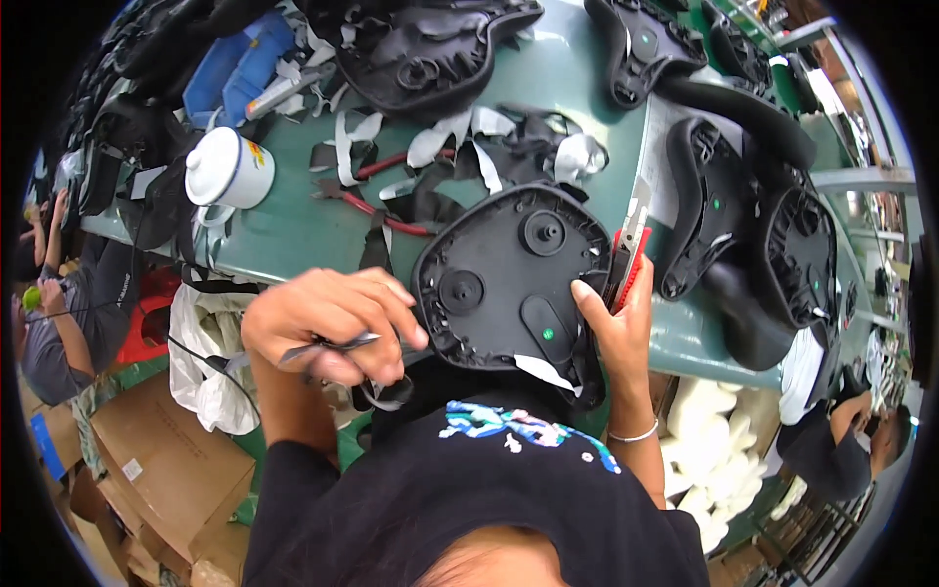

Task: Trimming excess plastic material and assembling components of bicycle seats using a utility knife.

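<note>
A black saddle (pixel 499 284) lies underside up at the table's near edge, its hard base showing two round sockets and a small green dot. My right hand (pixel 621 313) grips its right side, thumb on the rim. That same hand also holds a red utility knife (pixel 629 259) with its blade end pointing away from me. To the left of the saddle, my left hand (pixel 337 323) is closed on a thin dark strip (pixel 331 345), whose end curls below the fingers. A white scrap (pixel 544 371) hangs at the saddle's near edge.
Beyond the saddle lie red-handled pliers (pixel 391 220) among black and white offcuts (pixel 460 147). A lidded white enamel mug (pixel 230 168) stands left, near a blue bin (pixel 235 68). More black saddles (pixel 704 210) crowd the right. Cardboard boxes (pixel 176 450) sit at lower left; other people work at both sides.
</note>
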